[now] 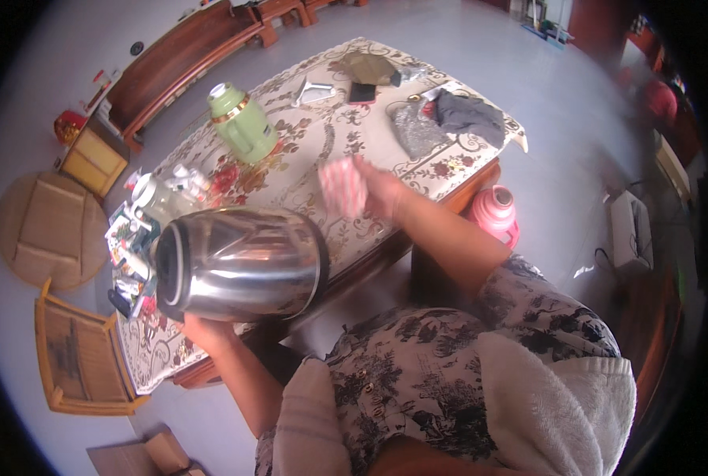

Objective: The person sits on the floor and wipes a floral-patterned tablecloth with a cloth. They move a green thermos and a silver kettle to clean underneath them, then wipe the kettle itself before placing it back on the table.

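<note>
A large shiny metal kettle (251, 266) with black ends is tipped onto its side in front of me, over the near left part of the table. My left hand (207, 332) supports it from below at its dark left end, the fingers mostly hidden behind it. To the right of the kettle, my right hand (379, 189) is closed round a pink-and-white striped cloth (343, 187). Hand and cloth are slightly blurred and apart from the metal body. Behind them a light green thermos flask (243, 125) stands on the table.
The table (306, 147) wears a floral cloth. On it lie a phone (362, 94), a white squeegee-like tool (314, 93), a grey cloth (469, 117) and, at left, a clear jug (157, 197) among clutter. A pink thermos flask (494, 213) stands beside the table's right edge.
</note>
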A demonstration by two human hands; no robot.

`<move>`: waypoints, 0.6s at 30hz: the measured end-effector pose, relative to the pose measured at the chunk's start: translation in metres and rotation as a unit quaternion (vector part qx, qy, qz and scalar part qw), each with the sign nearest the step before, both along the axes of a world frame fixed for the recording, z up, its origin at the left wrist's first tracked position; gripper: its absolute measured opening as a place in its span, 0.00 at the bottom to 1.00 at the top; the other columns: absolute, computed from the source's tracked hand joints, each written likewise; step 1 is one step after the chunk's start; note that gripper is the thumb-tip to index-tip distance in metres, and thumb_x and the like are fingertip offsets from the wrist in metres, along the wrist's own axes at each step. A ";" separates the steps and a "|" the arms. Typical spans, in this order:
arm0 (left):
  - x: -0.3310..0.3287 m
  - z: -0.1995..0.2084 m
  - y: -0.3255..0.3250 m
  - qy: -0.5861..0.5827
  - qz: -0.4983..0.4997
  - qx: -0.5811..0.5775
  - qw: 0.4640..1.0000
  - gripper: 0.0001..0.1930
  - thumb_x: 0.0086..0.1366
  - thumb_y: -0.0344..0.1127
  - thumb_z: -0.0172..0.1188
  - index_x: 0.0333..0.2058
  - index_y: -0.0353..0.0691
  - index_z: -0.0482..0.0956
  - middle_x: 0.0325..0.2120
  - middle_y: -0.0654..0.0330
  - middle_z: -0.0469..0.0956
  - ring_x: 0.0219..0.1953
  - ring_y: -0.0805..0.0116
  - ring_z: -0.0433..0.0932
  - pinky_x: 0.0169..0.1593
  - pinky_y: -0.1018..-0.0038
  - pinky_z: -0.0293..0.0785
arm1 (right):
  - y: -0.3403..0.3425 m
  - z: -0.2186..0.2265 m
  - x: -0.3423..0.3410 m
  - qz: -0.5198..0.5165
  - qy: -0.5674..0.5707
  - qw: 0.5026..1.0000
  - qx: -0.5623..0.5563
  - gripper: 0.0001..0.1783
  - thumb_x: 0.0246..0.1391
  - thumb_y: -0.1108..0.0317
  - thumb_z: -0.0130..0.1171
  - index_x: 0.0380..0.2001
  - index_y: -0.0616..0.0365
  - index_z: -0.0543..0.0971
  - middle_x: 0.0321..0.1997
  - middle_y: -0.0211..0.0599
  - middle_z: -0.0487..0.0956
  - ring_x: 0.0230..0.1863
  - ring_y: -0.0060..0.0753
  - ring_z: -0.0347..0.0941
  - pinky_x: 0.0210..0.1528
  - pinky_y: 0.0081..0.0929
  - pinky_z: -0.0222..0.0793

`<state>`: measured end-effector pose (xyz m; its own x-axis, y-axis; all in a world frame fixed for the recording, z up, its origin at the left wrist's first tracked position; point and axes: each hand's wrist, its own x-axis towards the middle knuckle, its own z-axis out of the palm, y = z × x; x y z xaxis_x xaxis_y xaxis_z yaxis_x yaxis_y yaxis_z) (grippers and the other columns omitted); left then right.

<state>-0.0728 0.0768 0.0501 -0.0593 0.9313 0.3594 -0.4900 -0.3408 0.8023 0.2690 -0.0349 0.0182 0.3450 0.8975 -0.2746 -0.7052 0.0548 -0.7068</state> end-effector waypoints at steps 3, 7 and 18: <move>0.011 -0.002 -0.002 0.035 -0.046 0.015 0.998 0.22 0.60 0.31 0.60 0.53 0.30 0.73 0.46 0.54 0.77 0.44 0.65 0.78 0.49 0.68 0.75 | 0.002 -0.049 -0.051 0.157 0.098 0.983 -0.016 0.27 0.69 0.45 0.37 0.50 0.55 0.75 0.49 0.40 0.81 0.49 0.37 0.78 0.56 0.42 0.74; 0.012 -0.014 -0.013 0.050 -0.035 -0.013 0.998 0.22 0.58 0.29 0.62 0.51 0.29 0.74 0.44 0.54 0.78 0.42 0.65 0.78 0.45 0.69 0.77 | 0.013 -0.050 -0.104 0.340 0.382 0.845 0.158 0.33 0.66 0.41 0.41 0.59 0.57 0.71 0.55 0.43 0.78 0.53 0.40 0.76 0.60 0.42 0.70; -0.011 0.002 -0.032 0.374 0.037 0.186 0.908 0.10 0.55 0.35 0.63 0.28 0.36 0.72 0.23 0.63 0.74 0.27 0.74 0.72 0.34 0.76 0.69 | -0.001 -0.050 -0.092 0.280 0.292 0.908 0.109 0.22 0.64 0.59 0.50 0.54 0.65 0.74 0.53 0.48 0.79 0.51 0.42 0.78 0.59 0.41 0.71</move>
